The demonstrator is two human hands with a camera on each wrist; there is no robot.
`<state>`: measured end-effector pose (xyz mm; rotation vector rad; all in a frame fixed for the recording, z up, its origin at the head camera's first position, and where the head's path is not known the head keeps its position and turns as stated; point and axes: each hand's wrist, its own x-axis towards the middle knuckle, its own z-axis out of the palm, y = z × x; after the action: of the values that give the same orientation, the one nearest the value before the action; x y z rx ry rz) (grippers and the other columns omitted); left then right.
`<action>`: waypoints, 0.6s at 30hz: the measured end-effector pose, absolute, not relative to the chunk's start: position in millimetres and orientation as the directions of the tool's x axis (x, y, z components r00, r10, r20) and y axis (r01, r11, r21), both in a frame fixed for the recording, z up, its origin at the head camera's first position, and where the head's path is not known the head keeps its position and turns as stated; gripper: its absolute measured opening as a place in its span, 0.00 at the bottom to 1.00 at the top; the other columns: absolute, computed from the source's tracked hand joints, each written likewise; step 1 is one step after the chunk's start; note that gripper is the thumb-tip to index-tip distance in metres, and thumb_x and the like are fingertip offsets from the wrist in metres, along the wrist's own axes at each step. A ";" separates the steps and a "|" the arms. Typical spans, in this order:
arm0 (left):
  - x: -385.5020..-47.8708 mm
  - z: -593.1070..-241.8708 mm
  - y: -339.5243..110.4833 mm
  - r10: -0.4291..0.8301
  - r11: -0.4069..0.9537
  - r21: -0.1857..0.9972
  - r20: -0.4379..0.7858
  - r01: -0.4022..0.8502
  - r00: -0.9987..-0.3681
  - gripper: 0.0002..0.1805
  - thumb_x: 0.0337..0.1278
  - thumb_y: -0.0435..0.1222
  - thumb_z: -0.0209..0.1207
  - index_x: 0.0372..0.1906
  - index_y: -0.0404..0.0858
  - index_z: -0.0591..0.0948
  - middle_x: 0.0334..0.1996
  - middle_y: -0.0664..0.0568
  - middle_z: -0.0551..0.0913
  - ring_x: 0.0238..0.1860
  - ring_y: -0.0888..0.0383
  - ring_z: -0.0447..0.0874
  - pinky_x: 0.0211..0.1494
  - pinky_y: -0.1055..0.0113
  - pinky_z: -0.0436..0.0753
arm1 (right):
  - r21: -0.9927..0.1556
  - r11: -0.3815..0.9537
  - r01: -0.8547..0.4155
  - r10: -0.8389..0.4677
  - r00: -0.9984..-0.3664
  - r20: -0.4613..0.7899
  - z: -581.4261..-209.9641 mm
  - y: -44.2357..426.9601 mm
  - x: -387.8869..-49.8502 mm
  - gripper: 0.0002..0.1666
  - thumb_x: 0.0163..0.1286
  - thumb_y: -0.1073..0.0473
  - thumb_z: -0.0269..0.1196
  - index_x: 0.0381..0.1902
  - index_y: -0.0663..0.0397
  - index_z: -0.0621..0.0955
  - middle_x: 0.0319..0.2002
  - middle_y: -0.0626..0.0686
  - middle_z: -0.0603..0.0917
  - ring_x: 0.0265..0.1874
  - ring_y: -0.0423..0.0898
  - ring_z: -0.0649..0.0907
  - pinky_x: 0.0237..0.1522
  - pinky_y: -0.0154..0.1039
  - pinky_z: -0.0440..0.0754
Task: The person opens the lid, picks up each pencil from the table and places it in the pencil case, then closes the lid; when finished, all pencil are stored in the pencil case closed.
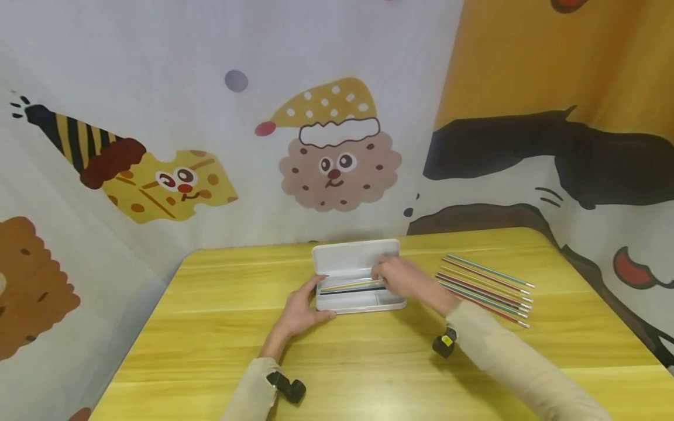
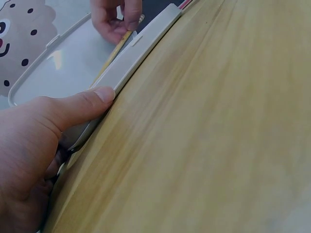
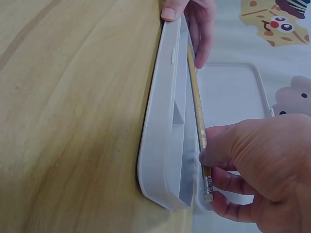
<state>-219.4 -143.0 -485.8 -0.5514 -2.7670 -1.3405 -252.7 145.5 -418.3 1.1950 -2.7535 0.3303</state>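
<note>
A white pencil case (image 1: 347, 303) lies on the table with its lid (image 1: 347, 255) raised at the back. My left hand (image 1: 299, 313) grips the case's left end, its thumb (image 2: 90, 104) against the front wall and its fingers around the far side. Over the right part of the case, my right hand (image 1: 400, 276) pinches a yellow pencil (image 3: 196, 99) near its eraser end, between thumb and fingers. That pencil lies lengthwise over the case's long compartment. A dark pencil (image 1: 353, 290) shows beside it in the head view.
Several striped pencils (image 1: 484, 286) with white eraser tips lie side by side on the yellow wooden table (image 1: 210, 327), right of the case. A curtain (image 1: 237, 134) with cartoon prints hangs just behind the table's far edge.
</note>
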 end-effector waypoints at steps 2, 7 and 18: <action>-219.8 -485.5 -143.0 0.303 0.577 0.751 0.167 0.321 -0.938 0.49 0.40 0.42 0.80 0.71 0.46 0.69 0.70 0.41 0.69 0.70 0.44 0.65 0.70 0.49 0.67 | -0.150 0.666 -0.730 -0.705 -0.683 0.191 -418.3 144.4 -254.1 0.16 0.55 0.78 0.64 0.38 0.57 0.86 0.37 0.53 0.85 0.39 0.51 0.83 0.42 0.41 0.85; -219.8 -485.7 -143.0 0.302 0.583 0.747 0.166 0.320 -0.939 0.49 0.39 0.42 0.80 0.71 0.46 0.70 0.70 0.42 0.70 0.70 0.44 0.66 0.70 0.48 0.67 | -0.144 0.663 -0.735 -0.711 -0.678 0.187 -419.3 142.5 -255.5 0.16 0.55 0.78 0.64 0.37 0.56 0.87 0.37 0.52 0.85 0.39 0.52 0.84 0.43 0.44 0.85; -221.0 -486.4 -143.6 0.313 0.580 0.744 0.173 0.332 -0.934 0.48 0.40 0.42 0.80 0.71 0.45 0.70 0.70 0.41 0.69 0.70 0.45 0.66 0.71 0.51 0.67 | -0.162 0.651 -0.741 -0.718 -0.671 0.184 -423.5 139.6 -260.8 0.18 0.55 0.79 0.62 0.36 0.55 0.87 0.36 0.52 0.86 0.39 0.52 0.84 0.44 0.45 0.85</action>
<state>-221.0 -143.6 -486.4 -0.5658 -2.7718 -1.3121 -260.8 139.6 -423.5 1.2234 -2.7602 0.3413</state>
